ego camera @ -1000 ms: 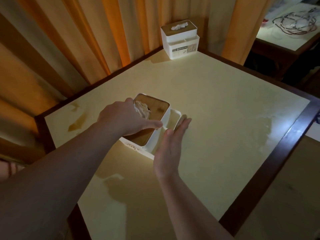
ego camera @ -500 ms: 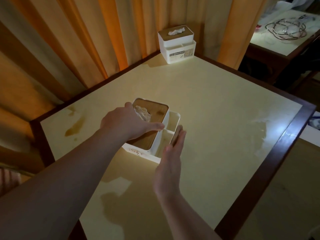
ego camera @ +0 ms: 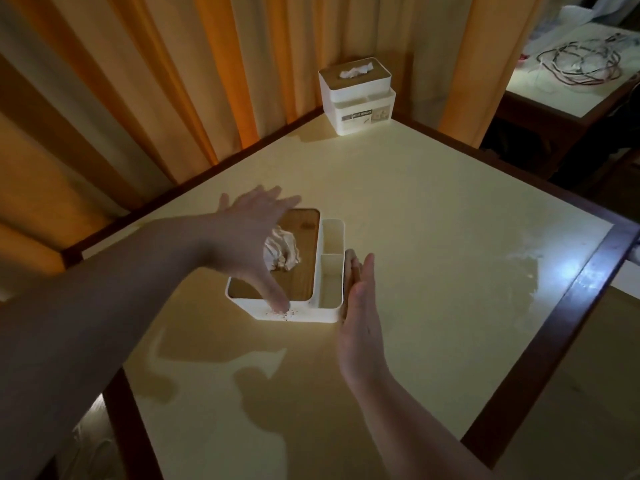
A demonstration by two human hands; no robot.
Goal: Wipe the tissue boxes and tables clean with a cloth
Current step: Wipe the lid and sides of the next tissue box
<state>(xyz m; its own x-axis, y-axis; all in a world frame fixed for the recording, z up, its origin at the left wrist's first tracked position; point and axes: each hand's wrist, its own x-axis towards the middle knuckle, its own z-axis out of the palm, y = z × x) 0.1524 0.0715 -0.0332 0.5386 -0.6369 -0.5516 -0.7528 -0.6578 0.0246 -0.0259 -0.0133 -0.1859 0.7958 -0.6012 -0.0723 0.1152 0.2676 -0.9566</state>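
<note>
**Wiping near box side, right hand flat on it**

Head view:
- Working the near box (ego camera: 294,271), white, wood lid, tissue (ego camera: 282,254) sticking out the slot, two side pockets on the right.
- Right hand (ego camera: 360,299): fingers straight, together, pressed flat against the box's right outer wall. Something thin and dark shows between fingers and wall near the fingertips; probably the cloth, cannot confirm. Nothing gripped.
- Left hand (ego camera: 252,237): spread wide over the lid, fingers straight, thumb down at the front rim. Hovering or lightly steadying, cannot tell which. Holds nothing.
- Step, as a guess: side wall of box one under wipe; lid, front and pockets unclear as to done or not.
- Next move likely needs: box braced by the left hand so it does not slide, then a stroke along the wall, then the remaining faces. Light box on smooth top, expect it to skid if unbraced.
- Far box (ego camera: 356,95) at the back corner, same type, label on front, well apart from both hands. Looks untouched.

Surface and room:
- Table (ego camera: 433,237): pale yellow top, dark wood border, glossy, bright glare patch at right.
- Orange curtains (ego camera: 138,81) behind.
- Second table (ego camera: 585,95) top right with a coil of cables (ego camera: 581,64).
- Dim light overall.
</note>
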